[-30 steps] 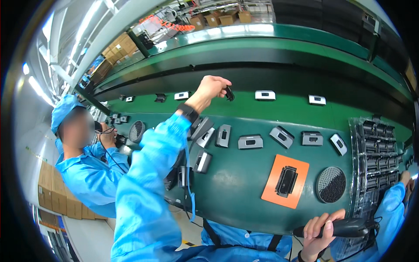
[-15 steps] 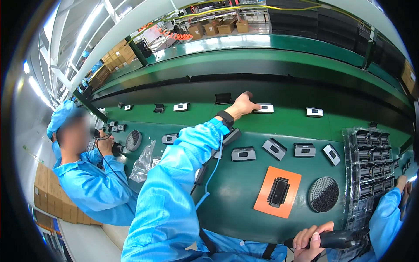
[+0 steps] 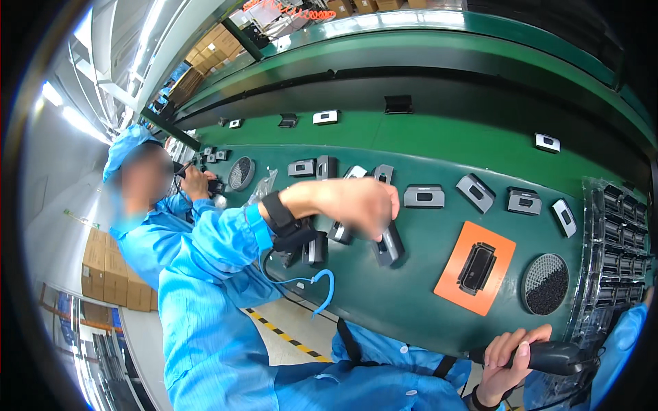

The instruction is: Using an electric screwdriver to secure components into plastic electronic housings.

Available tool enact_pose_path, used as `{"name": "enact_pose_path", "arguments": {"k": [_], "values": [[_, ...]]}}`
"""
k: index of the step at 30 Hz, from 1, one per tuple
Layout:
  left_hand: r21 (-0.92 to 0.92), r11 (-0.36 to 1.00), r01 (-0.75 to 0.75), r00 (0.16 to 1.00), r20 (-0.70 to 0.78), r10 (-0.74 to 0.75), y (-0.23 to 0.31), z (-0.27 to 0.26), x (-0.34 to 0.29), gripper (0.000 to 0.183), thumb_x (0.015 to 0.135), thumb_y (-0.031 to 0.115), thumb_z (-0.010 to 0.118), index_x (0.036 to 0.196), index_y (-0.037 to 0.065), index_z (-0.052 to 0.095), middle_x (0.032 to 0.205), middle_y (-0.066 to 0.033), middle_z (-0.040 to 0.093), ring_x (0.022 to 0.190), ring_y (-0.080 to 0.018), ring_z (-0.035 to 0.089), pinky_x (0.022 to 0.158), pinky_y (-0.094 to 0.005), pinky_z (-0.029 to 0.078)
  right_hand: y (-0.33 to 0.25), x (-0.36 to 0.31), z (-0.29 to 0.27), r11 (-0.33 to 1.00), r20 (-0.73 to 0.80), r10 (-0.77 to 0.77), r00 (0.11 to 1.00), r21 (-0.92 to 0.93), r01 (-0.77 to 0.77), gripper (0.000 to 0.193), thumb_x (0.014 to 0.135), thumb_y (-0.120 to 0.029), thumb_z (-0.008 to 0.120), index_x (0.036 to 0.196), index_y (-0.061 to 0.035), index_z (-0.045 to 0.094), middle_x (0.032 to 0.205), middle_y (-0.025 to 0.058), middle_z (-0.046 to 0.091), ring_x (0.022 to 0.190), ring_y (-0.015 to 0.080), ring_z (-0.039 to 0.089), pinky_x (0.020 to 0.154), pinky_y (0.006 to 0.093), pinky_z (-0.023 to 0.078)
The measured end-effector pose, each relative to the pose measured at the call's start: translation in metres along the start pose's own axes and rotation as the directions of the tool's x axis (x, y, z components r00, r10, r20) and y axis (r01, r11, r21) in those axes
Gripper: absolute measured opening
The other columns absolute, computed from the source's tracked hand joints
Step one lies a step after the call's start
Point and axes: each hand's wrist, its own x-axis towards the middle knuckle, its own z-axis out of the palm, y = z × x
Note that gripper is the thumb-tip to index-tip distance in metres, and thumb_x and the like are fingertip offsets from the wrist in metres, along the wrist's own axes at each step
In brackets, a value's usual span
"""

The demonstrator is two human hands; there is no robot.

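Note:
My left hand (image 3: pixel 367 205) hangs over the green table, smeared by motion. Just under its fingers is a dark grey and black device housing (image 3: pixel 389 250); whether the hand grips it I cannot tell. Behind the hand, a silver-topped housing (image 3: pixel 355 171) lies partly hidden beside another grey housing (image 3: pixel 384 173). At the lower right, my right hand (image 3: pixel 510 359) is closed around a black electric screwdriver (image 3: pixel 562 357), held level near the table's front edge. Between the hands, a black frame-shaped part (image 3: pixel 476 268) sits on an orange mat (image 3: pixel 493 291).
A round dish (image 3: pixel 546 284) of black screws and a clear tray (image 3: pixel 613 253) of black parts are at the right. Several grey housings (image 3: pixel 424 196) line the table. Silver housings (image 3: pixel 547 142) sit on the far green strip. A co-worker (image 3: pixel 171 192) works at the left.
My left hand has come back from the far strip to above the table. The silver housing it touched no longer shows in its place there. The view has shifted; my right hand keeps the screwdriver.

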Motion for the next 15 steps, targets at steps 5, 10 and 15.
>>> {"name": "enact_pose_path", "arguments": {"k": [5,10,15], "values": [[0.180,0.984,0.014,0.985,-0.172,0.017,-0.030,0.021,-0.006,0.043,0.080,0.006,0.079,0.109,0.004,0.048,0.089,-0.0070,0.068,0.071,-0.0123,0.059,0.064,-0.0289,0.048,-0.002,-0.003,0.009,0.998,0.086,-0.041,0.995,-0.049,0.045,0.018,0.100,-0.016,0.049,0.098,-0.0086,0.034,0.057,0.0003,0.035,0.039,0.0084,0.031,0.036,0.0226,0.030],[0.232,0.972,-0.027,0.980,-0.186,0.071,-0.036,0.011,-0.012,0.040,0.079,0.008,0.080,0.107,0.003,0.052,0.094,-0.0091,0.069,0.074,-0.0159,0.064,0.066,-0.0317,0.050,0.000,-0.008,0.005,0.999,0.077,-0.016,0.997,-0.042,0.019,0.019,0.100,-0.017,0.051,0.097,-0.0085,0.034,0.057,0.0004,0.035,0.039,0.0082,0.031,0.036,0.0227,0.030],[0.662,0.738,-0.132,0.860,-0.294,0.417,-0.023,0.017,-0.023,0.037,0.081,0.013,0.078,0.111,0.002,0.057,0.101,-0.0149,0.065,0.087,-0.0341,0.066,0.075,-0.0439,0.053,0.001,-0.013,-0.004,1.000,0.017,-0.016,1.000,-0.016,0.016,0.019,0.100,-0.017,0.051,0.098,-0.0083,0.034,0.056,0.0004,0.035,0.038,0.0088,0.031,0.034,0.0236,0.029]]}}
